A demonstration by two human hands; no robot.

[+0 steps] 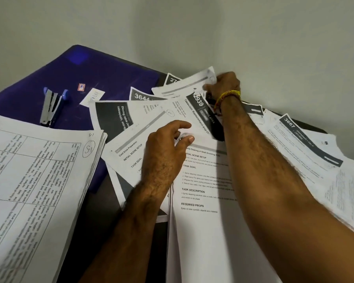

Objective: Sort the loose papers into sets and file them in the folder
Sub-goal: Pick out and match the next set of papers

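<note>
Loose printed sheets (202, 180) lie fanned across a dark table, overlapping one another. My left hand (165, 152) pinches the edge of a sheet in the middle of the pile, thumb and fingers curled on the paper. Reaching to the far side by the wall, my right hand (223, 84) grips the top corner of a white sheet (184, 84) and lifts it slightly. A blue folder (74, 78) lies flat at the back left. A thick stack marked S-1 (39, 180) rests at the left, partly over the folder.
A blue stapler (52, 107) and a small white slip (91, 97) lie on the folder. More sheets (315, 152) spread to the right under my right forearm. A grey wall (253, 37) closes off the far side.
</note>
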